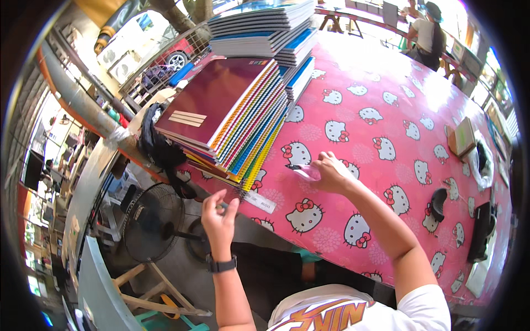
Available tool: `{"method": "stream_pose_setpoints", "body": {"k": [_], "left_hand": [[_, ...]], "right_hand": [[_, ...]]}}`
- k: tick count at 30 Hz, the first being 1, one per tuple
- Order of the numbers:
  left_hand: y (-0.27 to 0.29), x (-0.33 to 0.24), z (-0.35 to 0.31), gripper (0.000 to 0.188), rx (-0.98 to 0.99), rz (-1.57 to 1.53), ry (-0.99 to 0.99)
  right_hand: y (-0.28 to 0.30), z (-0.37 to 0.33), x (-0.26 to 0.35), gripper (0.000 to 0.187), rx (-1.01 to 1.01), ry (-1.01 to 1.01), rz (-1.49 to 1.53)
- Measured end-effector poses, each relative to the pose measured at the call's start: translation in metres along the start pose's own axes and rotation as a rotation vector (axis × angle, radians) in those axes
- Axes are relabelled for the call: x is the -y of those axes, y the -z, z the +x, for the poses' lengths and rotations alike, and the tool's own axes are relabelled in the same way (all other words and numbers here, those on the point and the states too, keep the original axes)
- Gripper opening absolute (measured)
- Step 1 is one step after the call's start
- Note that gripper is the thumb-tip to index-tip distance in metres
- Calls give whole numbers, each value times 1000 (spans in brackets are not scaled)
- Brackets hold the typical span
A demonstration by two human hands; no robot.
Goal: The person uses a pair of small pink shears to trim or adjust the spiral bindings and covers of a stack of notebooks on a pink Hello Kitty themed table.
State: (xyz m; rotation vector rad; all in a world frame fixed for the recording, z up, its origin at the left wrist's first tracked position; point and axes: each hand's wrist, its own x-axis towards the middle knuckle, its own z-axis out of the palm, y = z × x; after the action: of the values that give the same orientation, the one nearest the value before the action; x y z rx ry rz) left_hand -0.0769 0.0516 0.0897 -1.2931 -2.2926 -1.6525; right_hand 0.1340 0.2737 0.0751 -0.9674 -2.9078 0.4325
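My right hand [332, 175] is over the pink table, its fingers closed on a small clear plastic item [302, 170] with a dark end; its exact kind is hard to make out. My left hand [221, 216], with a dark band on the wrist, hovers at the table's near edge, thumb and fingers apart, nothing visible in it. Just beyond it stands a tall stack of spiral notebooks [212, 105] with a maroon cover on top and coils of several colours. A white paper strip [259, 202] with writing lies by the stack's near corner.
Behind the spiral notebooks rise piles of blue-edged books [259, 25]. A black bag [157, 135] hangs at the table's left edge, above a standing fan [152, 223]. Along the right side lie a brown box [462, 138] and dark items [481, 231]. Another person [426, 36] sits far back.
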Motion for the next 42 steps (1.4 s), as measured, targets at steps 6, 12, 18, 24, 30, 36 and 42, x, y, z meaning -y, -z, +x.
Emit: {"method": "stream_pose_setpoints", "body": {"k": [6, 12, 18, 24, 30, 36, 42], "left_hand": [[-28, 20, 10, 22, -9, -6, 67], [-36, 13, 11, 18, -29, 9, 46], [-31, 17, 12, 16, -26, -29, 49], [-28, 17, 13, 15, -12, -27, 55], [-33, 18, 12, 18, -35, -68, 34], [-34, 14, 7, 17, -64, 102, -26], [-30, 14, 12, 17, -27, 79, -12]], "right_hand": [[-10, 0, 56, 38, -14, -134, 708], [-38, 18, 80, 43, -423, 182, 269], [-41, 29, 96, 45, -409, 113, 252], [-43, 30, 99, 44, -432, 137, 214], [-40, 34, 97, 41, -379, 152, 192], [-36, 37, 96, 37, -412, 168, 168], [-32, 36, 98, 26, -345, 145, 320]]}}
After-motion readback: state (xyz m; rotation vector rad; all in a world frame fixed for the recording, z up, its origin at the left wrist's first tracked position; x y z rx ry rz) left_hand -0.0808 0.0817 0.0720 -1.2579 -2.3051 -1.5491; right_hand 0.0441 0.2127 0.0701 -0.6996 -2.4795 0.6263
